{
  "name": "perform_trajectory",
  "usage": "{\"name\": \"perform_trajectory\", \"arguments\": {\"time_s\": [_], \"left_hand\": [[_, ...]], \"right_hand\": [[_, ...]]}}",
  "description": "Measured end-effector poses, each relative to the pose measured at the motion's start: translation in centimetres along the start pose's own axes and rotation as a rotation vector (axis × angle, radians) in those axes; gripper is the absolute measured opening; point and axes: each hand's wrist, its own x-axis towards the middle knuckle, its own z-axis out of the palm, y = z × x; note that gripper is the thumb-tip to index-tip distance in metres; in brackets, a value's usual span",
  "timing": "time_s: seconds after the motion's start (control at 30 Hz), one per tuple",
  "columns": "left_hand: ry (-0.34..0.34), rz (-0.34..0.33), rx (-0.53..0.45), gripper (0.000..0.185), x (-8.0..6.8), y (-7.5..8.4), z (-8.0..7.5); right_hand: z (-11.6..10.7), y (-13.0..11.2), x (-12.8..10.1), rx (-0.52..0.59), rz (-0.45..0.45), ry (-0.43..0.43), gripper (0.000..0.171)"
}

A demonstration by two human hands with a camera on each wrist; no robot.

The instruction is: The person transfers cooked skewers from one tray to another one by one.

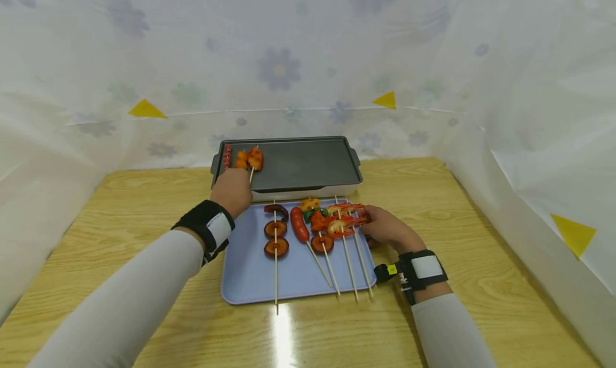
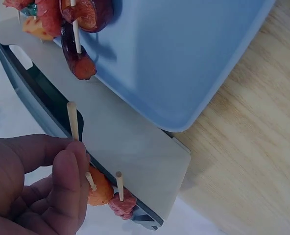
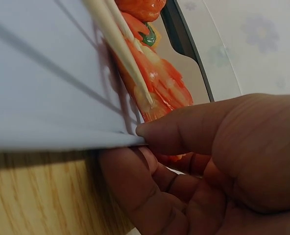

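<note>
My left hand (image 1: 232, 191) is at the front left of the dark griddle (image 1: 308, 162). Its thumb and fingers pinch the wooden stick (image 2: 73, 120) of a meat skewer (image 1: 255, 158), whose browned orange piece lies on the plate. An orange ball skewer (image 1: 241, 158) and a thin red meat skewer (image 1: 228, 155) lie to its left. At the right side of the blue tray (image 1: 250, 280), my right hand (image 1: 387, 229) grips the rim, thumb above and fingers below. Shrimp skewers (image 1: 340, 226) lie close to that thumb.
On the tray are also a skewer with round brown slices (image 1: 276, 246), a red sausage skewer (image 1: 299, 224) and a mixed skewer (image 1: 321, 243). Several sticks overhang its front edge. The tray sits before the griddle on a wooden table (image 1: 159, 218), with a flowered sheet (image 1: 279, 68) behind.
</note>
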Motion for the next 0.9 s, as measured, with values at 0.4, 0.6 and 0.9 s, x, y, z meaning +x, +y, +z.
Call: {"name": "perform_trajectory", "arguments": {"time_s": [0.4,0.6,0.9], "left_hand": [[-0.052,0.021,0.032,0.019,0.29,0.20,-0.29],[-0.083,0.013,0.044,0.018,0.69,0.11,-0.22],[-0.110,-0.018,0.012,0.007,0.76,0.47,-0.34]], "right_hand": [[0.12,-0.03,-0.13,-0.002,-0.002,0.005,0.038],[0.15,-0.09,-0.07,-0.016,-0.003,0.013,0.041],[0.19,-0.16,-0.11,-0.016,-0.003,0.011,0.040]]}}
